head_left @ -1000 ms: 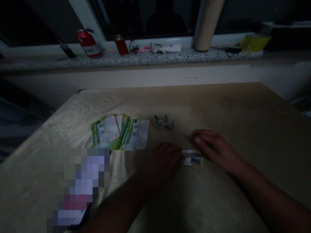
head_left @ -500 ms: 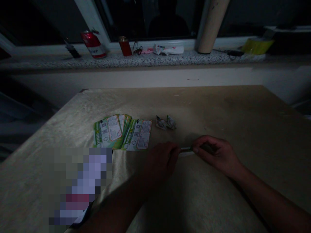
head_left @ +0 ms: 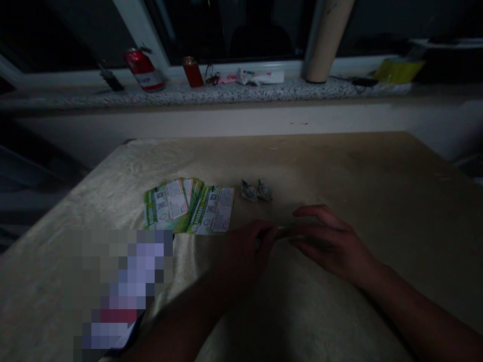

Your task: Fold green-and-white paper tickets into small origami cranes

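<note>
My left hand (head_left: 249, 251) is closed on a thin, flat strip (head_left: 284, 232) that looks like folded paper; its fingers hide much of it. My right hand (head_left: 335, 246) is at the strip's other end with fingers stretched out and apart, some right beside or touching it; dim light hides the exact contact. Beyond my left hand lie green printed leaflets (head_left: 175, 203), several fanned over each other, with another leaflet (head_left: 213, 208) at their right. Two small crumpled or folded pieces, a left one (head_left: 249, 191) and a right one (head_left: 264, 190), sit close together further right.
A blurred-out phone-like device (head_left: 132, 296) lies at the lower left of the cloth-covered table (head_left: 370, 166). Behind it, the speckled windowsill (head_left: 173, 96) carries a red can (head_left: 145, 70), a red jar (head_left: 193, 73), a cardboard tube (head_left: 326, 45) and a yellow object (head_left: 398, 69).
My right hand has loosened its pinch on the strip, and its fingers have spread out. My left hand keeps its hold in nearly the same place.
</note>
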`<action>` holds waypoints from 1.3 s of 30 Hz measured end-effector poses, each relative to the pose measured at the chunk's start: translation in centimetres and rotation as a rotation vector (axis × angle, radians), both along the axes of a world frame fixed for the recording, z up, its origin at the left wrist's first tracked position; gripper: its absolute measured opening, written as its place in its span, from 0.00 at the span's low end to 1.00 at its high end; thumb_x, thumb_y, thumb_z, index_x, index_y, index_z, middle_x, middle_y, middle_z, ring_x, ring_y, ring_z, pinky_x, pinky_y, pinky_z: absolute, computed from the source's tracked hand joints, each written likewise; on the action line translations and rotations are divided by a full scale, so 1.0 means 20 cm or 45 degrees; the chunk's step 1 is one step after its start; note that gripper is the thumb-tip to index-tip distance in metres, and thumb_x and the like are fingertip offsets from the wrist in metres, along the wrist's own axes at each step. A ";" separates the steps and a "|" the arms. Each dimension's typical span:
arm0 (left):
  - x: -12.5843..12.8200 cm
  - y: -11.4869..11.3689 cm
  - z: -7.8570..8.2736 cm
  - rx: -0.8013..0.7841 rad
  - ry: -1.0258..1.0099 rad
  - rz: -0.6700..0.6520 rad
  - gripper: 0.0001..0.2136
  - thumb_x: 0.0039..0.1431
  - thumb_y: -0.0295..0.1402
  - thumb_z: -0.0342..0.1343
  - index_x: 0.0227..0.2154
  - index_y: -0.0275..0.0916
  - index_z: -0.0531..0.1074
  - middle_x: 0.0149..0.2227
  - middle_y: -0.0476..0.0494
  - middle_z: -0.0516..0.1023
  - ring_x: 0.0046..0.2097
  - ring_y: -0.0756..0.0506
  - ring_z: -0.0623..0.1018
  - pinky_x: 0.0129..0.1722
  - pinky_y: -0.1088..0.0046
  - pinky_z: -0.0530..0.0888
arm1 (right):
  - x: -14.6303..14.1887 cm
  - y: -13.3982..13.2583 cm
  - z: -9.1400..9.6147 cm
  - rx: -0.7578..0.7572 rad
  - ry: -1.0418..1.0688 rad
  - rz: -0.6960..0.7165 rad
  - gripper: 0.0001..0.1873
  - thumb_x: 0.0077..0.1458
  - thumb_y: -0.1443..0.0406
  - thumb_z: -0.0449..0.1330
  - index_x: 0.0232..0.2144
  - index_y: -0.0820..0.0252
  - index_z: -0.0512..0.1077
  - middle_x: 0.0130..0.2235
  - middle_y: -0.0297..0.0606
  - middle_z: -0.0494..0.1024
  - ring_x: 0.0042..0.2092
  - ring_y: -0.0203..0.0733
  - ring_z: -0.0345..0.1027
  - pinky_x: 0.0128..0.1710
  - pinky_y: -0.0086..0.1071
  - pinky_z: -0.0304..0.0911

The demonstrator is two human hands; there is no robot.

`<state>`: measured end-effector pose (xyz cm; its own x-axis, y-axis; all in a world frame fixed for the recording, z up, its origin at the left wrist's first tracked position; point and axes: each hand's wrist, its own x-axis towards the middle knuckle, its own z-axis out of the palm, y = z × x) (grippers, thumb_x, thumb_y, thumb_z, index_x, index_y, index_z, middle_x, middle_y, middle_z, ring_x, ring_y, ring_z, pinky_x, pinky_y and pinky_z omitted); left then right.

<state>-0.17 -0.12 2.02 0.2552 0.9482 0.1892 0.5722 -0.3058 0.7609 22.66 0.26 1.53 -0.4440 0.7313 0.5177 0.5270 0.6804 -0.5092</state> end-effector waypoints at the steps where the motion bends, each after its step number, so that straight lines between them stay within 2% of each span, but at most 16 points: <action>1: 0.00 0.00 0.00 -0.008 -0.021 0.020 0.09 0.68 0.34 0.54 0.39 0.40 0.78 0.35 0.49 0.84 0.35 0.47 0.82 0.37 0.72 0.76 | 0.00 0.00 0.00 0.005 -0.009 0.000 0.05 0.60 0.69 0.65 0.38 0.54 0.79 0.51 0.44 0.77 0.51 0.50 0.74 0.49 0.44 0.72; 4: 0.00 0.01 -0.01 -0.025 -0.072 0.081 0.08 0.66 0.33 0.55 0.39 0.40 0.79 0.34 0.49 0.85 0.35 0.47 0.82 0.36 0.72 0.77 | 0.00 0.00 0.00 0.004 -0.037 0.002 0.06 0.59 0.71 0.63 0.34 0.54 0.77 0.51 0.43 0.76 0.52 0.50 0.73 0.49 0.45 0.71; 10: 0.00 0.02 -0.01 -0.034 -0.135 0.123 0.08 0.64 0.30 0.56 0.42 0.40 0.78 0.37 0.47 0.85 0.36 0.47 0.83 0.39 0.71 0.78 | 0.03 0.00 -0.01 -0.045 0.004 -0.103 0.07 0.61 0.71 0.61 0.34 0.54 0.76 0.57 0.45 0.72 0.56 0.52 0.71 0.51 0.46 0.72; 14: -0.01 0.01 -0.03 -0.020 -0.070 -0.057 0.13 0.64 0.28 0.52 0.46 0.41 0.79 0.42 0.46 0.85 0.39 0.47 0.83 0.41 0.71 0.78 | 0.05 0.01 -0.04 -0.039 0.040 -0.171 0.07 0.61 0.71 0.60 0.35 0.55 0.76 0.56 0.46 0.72 0.56 0.51 0.71 0.50 0.43 0.72; 17: -0.01 0.00 -0.04 0.000 0.054 -0.193 0.16 0.62 0.26 0.52 0.50 0.41 0.78 0.41 0.44 0.85 0.39 0.45 0.82 0.43 0.66 0.78 | 0.06 0.03 -0.05 -0.048 0.038 -0.179 0.08 0.61 0.72 0.58 0.35 0.55 0.75 0.53 0.45 0.76 0.53 0.49 0.74 0.47 0.40 0.72; 20: -0.01 -0.01 -0.04 0.073 0.225 -0.335 0.16 0.61 0.25 0.53 0.50 0.37 0.78 0.43 0.40 0.84 0.43 0.42 0.81 0.47 0.60 0.77 | 0.06 0.05 -0.04 -0.090 -0.007 -0.145 0.08 0.62 0.72 0.57 0.35 0.56 0.74 0.41 0.41 0.81 0.44 0.46 0.77 0.43 0.39 0.71; 22: -0.02 -0.01 -0.04 0.148 0.292 -0.425 0.16 0.60 0.25 0.54 0.50 0.36 0.78 0.45 0.39 0.83 0.46 0.41 0.80 0.51 0.58 0.75 | 0.06 0.05 -0.04 -0.151 -0.027 -0.131 0.08 0.62 0.72 0.56 0.35 0.56 0.73 0.34 0.38 0.81 0.38 0.44 0.76 0.39 0.37 0.70; 27: -0.05 0.03 -0.05 0.258 0.383 -0.490 0.21 0.58 0.20 0.56 0.53 0.39 0.76 0.45 0.41 0.80 0.48 0.41 0.76 0.53 0.60 0.72 | 0.05 0.05 -0.04 -0.231 -0.027 -0.107 0.08 0.61 0.72 0.54 0.34 0.57 0.71 0.33 0.38 0.79 0.35 0.43 0.74 0.36 0.35 0.68; 31: -0.09 0.06 -0.06 0.278 0.407 -0.492 0.14 0.63 0.25 0.58 0.49 0.44 0.79 0.48 0.41 0.76 0.51 0.40 0.74 0.53 0.58 0.71 | 0.04 0.05 -0.03 -0.230 -0.034 -0.082 0.08 0.62 0.72 0.53 0.33 0.57 0.69 0.31 0.37 0.77 0.35 0.42 0.73 0.35 0.34 0.67; 36: -0.11 0.05 -0.03 0.360 0.432 -0.499 0.04 0.62 0.34 0.63 0.39 0.48 0.82 0.65 0.44 0.64 0.66 0.35 0.61 0.63 0.51 0.61 | 0.03 0.04 -0.02 -0.261 -0.005 0.006 0.07 0.63 0.72 0.53 0.35 0.56 0.67 0.33 0.38 0.76 0.36 0.42 0.71 0.36 0.34 0.66; 37: -0.11 0.04 -0.02 0.376 0.417 -0.522 0.03 0.62 0.36 0.64 0.38 0.49 0.82 0.66 0.45 0.63 0.67 0.35 0.60 0.63 0.52 0.59 | 0.03 0.03 -0.02 -0.269 -0.001 0.037 0.07 0.64 0.72 0.52 0.36 0.56 0.67 0.34 0.38 0.76 0.36 0.42 0.71 0.37 0.34 0.66; 39: -0.10 0.04 0.00 0.373 0.379 -0.610 0.04 0.64 0.39 0.63 0.37 0.50 0.82 0.63 0.47 0.69 0.64 0.38 0.64 0.62 0.56 0.59 | 0.03 0.03 -0.01 -0.290 0.000 0.113 0.08 0.65 0.72 0.51 0.36 0.56 0.67 0.34 0.38 0.76 0.37 0.43 0.70 0.38 0.36 0.65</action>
